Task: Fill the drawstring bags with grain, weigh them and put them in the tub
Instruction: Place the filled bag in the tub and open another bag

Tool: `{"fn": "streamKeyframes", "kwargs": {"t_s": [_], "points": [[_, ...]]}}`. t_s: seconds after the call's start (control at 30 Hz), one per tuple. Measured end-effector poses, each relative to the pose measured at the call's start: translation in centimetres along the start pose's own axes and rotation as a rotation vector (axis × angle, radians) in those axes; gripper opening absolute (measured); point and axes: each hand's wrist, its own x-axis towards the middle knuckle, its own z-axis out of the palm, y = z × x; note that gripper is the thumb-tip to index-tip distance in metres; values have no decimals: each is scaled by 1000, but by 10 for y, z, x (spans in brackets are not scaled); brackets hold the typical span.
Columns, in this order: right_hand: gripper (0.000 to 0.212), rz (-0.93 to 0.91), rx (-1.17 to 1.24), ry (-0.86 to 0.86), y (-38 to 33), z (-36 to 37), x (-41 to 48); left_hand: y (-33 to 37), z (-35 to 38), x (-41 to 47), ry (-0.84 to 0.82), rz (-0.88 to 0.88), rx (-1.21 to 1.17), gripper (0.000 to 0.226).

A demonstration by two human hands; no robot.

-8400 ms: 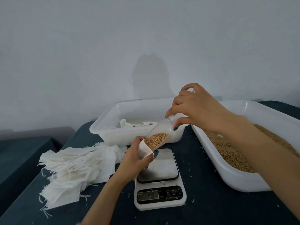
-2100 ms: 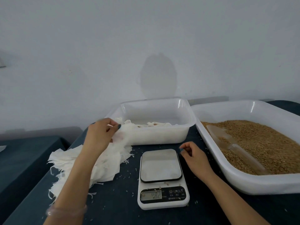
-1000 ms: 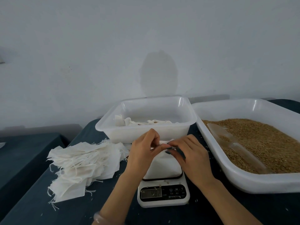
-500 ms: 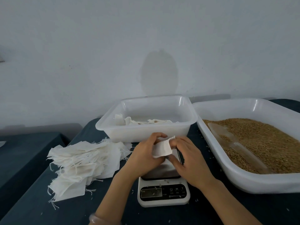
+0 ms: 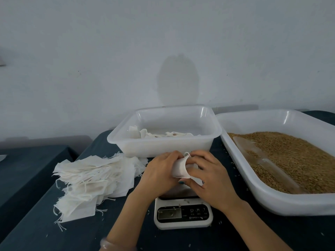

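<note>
Bag-filling under way: left hand (image 5: 160, 172) and right hand (image 5: 211, 181) both pinch a seemingly empty drawstring bag (image 5: 179, 169) above the scale (image 5: 183, 217) near the surface's (image 5: 126, 232) front edge. Limp and featherlight, it probably handles best gripped at the mouth hem.

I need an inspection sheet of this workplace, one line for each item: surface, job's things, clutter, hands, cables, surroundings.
Surface: dark table, with loose grains scattered on it.
Job's things: small white bag held above the scale; pile of empty bags at the left; tub behind the scale with some bags inside; tray of grain at the right, with a clear scoop lying in it.
Clutter: only the loose grains.
Hands: left hand and right hand both grip the bag.
Cables: nothing seen.
Surroundings: plain pale wall behind; second dark surface at the far left.
</note>
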Motion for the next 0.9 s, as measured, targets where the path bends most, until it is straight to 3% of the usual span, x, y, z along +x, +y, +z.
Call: {"fn": "streamKeyframes", "kwargs": {"t_s": [0.2,0.33,0.4,0.67,0.77,0.9], "points": [[32,61,118,107,-4,-7,2,-3,-2,-1,-25,-82,-19,38],[16,224,246,306,-6,-10,3,-5,-2,-2,-33,-119,-12,39],[13,292,268,326,-10,-11,4,-6,-2,-2,-34,-125,-13,39],[25,307,-63,71,-22,-47,42,-11,1,-4,4,-106,-7,39],[32,434,-148,-140,5,-69,65,-11,2,-3,17,-129,-2,43],[42,772,-261,-489,64,-103,87,-10,0,-3,46,-174,-12,42]]}}
